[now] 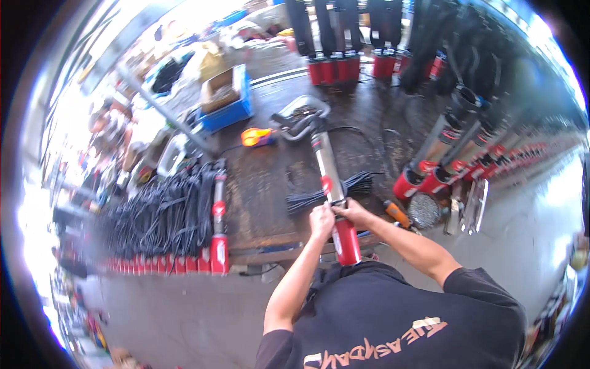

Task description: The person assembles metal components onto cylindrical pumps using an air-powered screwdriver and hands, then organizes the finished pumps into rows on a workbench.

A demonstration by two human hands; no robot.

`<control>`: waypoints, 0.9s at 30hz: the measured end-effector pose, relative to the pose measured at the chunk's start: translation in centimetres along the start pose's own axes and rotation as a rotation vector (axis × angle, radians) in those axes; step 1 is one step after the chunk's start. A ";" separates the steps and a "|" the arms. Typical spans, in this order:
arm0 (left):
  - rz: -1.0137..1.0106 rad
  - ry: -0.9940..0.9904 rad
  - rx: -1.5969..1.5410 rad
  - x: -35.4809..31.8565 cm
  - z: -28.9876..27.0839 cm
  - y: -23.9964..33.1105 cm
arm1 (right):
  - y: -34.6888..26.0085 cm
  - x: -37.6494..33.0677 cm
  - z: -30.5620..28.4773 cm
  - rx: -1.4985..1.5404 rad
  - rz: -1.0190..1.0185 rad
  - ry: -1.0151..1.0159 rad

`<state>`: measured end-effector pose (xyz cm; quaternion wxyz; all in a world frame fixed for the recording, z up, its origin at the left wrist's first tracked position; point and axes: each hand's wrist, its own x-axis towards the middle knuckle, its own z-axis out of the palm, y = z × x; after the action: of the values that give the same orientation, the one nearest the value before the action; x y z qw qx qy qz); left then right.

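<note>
A long cylindrical pump (332, 184) with a steel body and a red lower end lies lengthwise in front of me, its red end toward my body. My left hand (321, 221) and my right hand (353, 212) both grip it just above the red section, close together. A bundle of black cable (356, 184) lies across the dark work surface under the pump's middle. The pump's far end points at a metal tray (301, 111).
More pumps with black cables are lined up on the left (184, 215). Others stand at the right (442, 160) and at the back (344, 61). A blue crate (230, 107), an orange tool (257, 136) and an orange-handled tool (397, 212) lie nearby.
</note>
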<state>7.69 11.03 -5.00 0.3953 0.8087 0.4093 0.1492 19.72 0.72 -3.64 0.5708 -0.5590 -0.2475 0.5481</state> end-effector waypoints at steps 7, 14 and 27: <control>-0.147 -0.216 0.194 -0.5 2.7 2.1 | 11.0 1.9 -4.7 -0.272 -0.070 0.194; -0.121 -0.041 0.264 -1.1 0.9 -2.0 | 3.1 -1.2 -1.7 -0.287 0.016 -0.161; 0.292 0.286 0.529 -6.9 5.8 2.7 | 5.0 1.2 -4.5 -0.618 0.163 0.083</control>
<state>8.16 1.65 -6.10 0.0844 0.9043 0.3649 0.2049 22.35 -1.02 -9.73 0.3380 -0.7459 -0.3330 0.4675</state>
